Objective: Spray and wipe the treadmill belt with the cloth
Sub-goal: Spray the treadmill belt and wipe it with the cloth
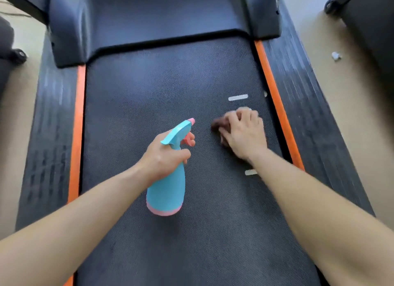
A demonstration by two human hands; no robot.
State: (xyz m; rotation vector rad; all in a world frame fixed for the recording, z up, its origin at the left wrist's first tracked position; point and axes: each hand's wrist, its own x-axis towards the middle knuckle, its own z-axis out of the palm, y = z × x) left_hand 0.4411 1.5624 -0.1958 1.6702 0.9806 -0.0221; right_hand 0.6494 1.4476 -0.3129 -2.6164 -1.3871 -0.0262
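Observation:
The dark grey treadmill belt (162, 89) fills the middle of the head view. My left hand (164, 155) grips the neck of a blue spray bottle (168, 185) with a pink base and pink nozzle, held above the belt with the nozzle pointing up and to the right. My right hand (245, 134) presses a small dark brown cloth (219, 124) flat on the right side of the belt. Most of the cloth is hidden under the hand and looks blurred.
Orange strips (275, 98) and dark ribbed side rails (307, 106) border the belt on both sides. The black motor cover (162, 21) closes the far end. White dashes (238, 97) mark the belt. Beige floor, a white scrap (336, 55) and black wheeled equipment (332, 5) lie beyond.

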